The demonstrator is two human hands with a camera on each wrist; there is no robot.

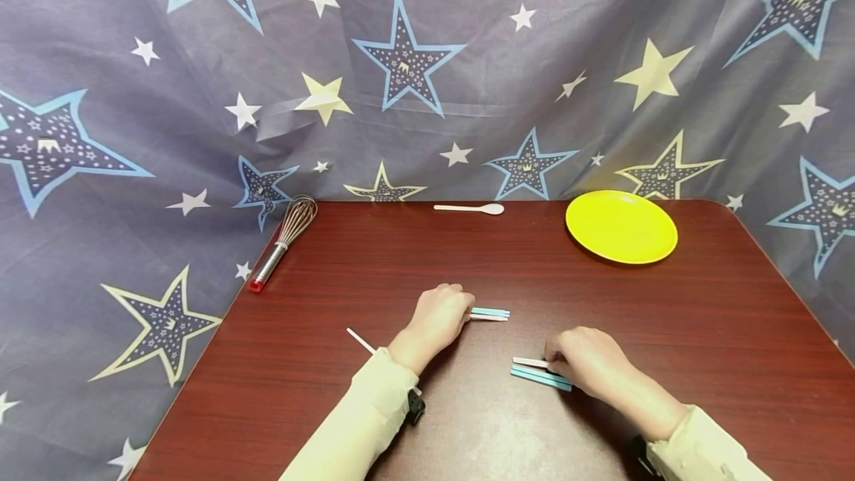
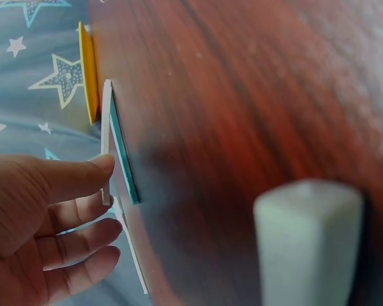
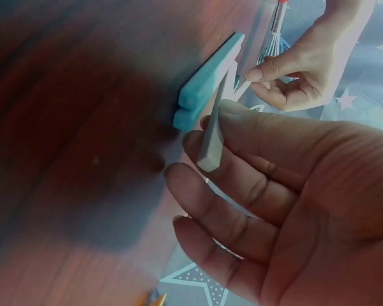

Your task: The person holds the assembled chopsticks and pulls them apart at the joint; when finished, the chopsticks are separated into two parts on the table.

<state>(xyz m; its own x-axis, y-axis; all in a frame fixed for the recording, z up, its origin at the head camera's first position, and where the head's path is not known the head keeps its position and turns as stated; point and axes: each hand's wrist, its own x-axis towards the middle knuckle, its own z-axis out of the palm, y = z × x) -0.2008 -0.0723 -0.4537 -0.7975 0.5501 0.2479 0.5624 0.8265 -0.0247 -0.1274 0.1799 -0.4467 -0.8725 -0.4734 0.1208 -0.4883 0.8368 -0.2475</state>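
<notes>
- I see a person in cream sleeves (image 1: 357, 418) working with two bare hands above a dark red-brown, wood-grained table (image 1: 401, 251).
- The left hand (image 1: 437, 314) makes a narrow pinch: its thumb and fingers hold a slim, straight white stick (image 1: 489, 318), near the middle of the table.
- Just beside this white stick lies a slim blue piece (image 1: 490, 312); I cannot tell if it is one stick or two.
- The right hand (image 1: 588, 362) is also narrow, and it pinches a second slim, straight white stick (image 1: 530, 362), nearer to the person and more to the right.
- Next to this second one, two straight light-blue sticks (image 1: 539, 378) lie side by side on the table.
- Whether either white stick touches the table, I cannot tell.
- Another thin white stick (image 1: 359, 339) lies slanted at the left forearm, which covers part of it.
- At the far edge there is a long-handled white spoon (image 1: 470, 208), with its bowl to the right.
- On the far left side lies a metal wire whisk (image 1: 283, 243) with a red handle end.
- At the far right is a round, bright yellow plate (image 1: 621, 227), well apart from both hands.
</notes>
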